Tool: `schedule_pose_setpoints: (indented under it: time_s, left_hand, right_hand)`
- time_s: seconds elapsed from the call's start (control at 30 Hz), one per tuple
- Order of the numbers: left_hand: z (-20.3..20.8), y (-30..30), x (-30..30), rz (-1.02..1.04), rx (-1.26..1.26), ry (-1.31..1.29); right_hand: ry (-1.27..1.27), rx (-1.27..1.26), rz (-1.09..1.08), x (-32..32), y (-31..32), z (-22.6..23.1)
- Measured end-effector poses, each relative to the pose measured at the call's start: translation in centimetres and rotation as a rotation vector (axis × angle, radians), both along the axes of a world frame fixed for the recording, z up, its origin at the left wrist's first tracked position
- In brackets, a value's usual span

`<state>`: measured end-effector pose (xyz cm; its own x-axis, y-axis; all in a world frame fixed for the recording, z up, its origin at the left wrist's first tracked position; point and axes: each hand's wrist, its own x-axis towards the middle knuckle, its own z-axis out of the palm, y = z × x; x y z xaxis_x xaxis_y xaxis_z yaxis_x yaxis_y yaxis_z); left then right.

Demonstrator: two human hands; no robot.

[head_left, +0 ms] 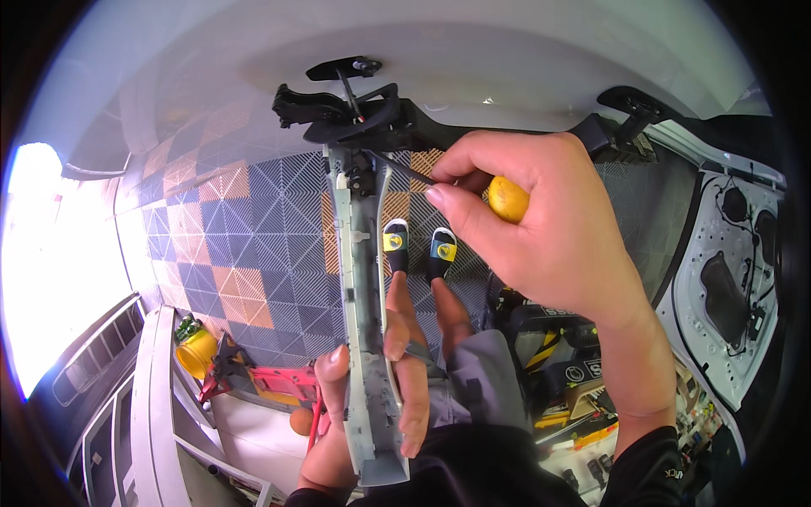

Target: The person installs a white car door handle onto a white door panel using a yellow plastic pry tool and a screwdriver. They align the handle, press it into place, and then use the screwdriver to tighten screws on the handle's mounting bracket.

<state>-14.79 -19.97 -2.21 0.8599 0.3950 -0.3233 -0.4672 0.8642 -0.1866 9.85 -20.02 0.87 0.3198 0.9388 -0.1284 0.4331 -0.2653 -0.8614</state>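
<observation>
My left hand (411,393) is wrapped round the lower part of a long, pale grey trim piece (345,245), open-channelled inside, thumb on one side and fingers on the other. A black plastic bracket (359,118) sits at its far end, close to a white car panel. From a dark opening (342,68) in that panel, a thin cable (348,91) runs down to the bracket. My right hand (541,220) is closed round a tool with a rounded yellow handle end (508,199). A thin dark shaft (404,169) reaches from its fingertips toward the bracket; whether its tip touches is unclear.
The white car panel (507,59) spans the top, with a black handle-like part (629,110) at right. A bare door inner (726,270) stands far right. Lower right are tool bags (557,338); lower left, a red frame (283,382), a yellow bucket (196,353) and a metal rack (152,406).
</observation>
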Motion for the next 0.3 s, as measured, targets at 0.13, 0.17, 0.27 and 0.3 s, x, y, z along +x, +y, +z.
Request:
schedule_pose_setpoints:
  time_s: [0.13, 0.17, 0.27, 0.3]
  left_hand:
    - [0.0, -0.1, -0.2, -0.038, 0.035, 0.021]
    - [0.2, 0.0, -0.3, -0.073, 0.040, 0.035]
    - [0.7, 0.0, -0.6, -0.115, 0.040, 0.113]
    - [0.7, 0.1, -0.6, -0.143, 0.043, 0.116]
  right_hand:
    - [-0.001, 0.064, -0.038, -0.7, 0.1, -0.4]
    - [-0.081, 0.061, -0.054, -0.9, 0.1, -0.4]
    - [-0.306, 0.078, -0.089, -1.7, 0.2, -0.5]
    - [-0.371, 0.101, -0.092, -2.0, 0.2, -0.5]
